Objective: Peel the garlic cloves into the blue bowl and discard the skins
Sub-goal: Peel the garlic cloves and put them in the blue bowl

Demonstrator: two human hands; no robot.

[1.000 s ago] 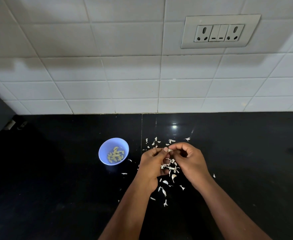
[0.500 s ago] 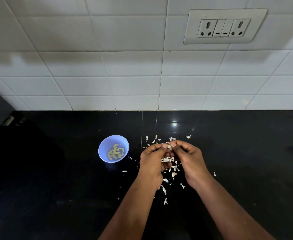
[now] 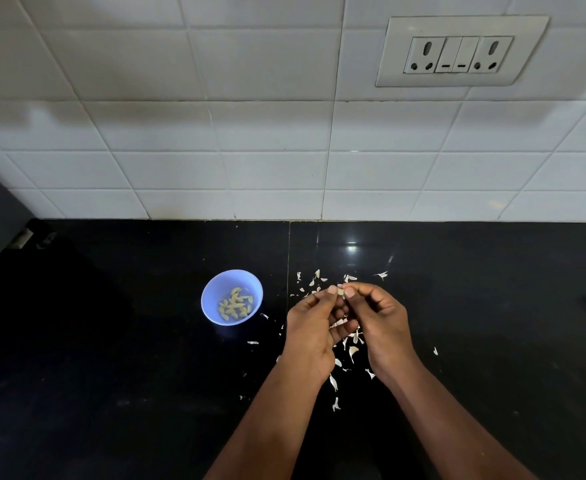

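Black worktop (image 3: 111,341) below a tiled wall (image 3: 215,150). Left hand (image 3: 314,329) and right hand (image 3: 379,320) meet above scattered skins (image 3: 353,353), both grips pinched together on one clove (image 3: 340,292). Left of them, apart, bowl (image 3: 212,289) holding peeled cloves (image 3: 234,304).

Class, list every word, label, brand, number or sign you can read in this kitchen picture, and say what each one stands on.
None: no readable text anywhere.
Socket panel: only pin holes and a plain dash on each of its two switches, no letters.
Blue bowl: no print visible.
Wall tiles and black counter: unmarked.
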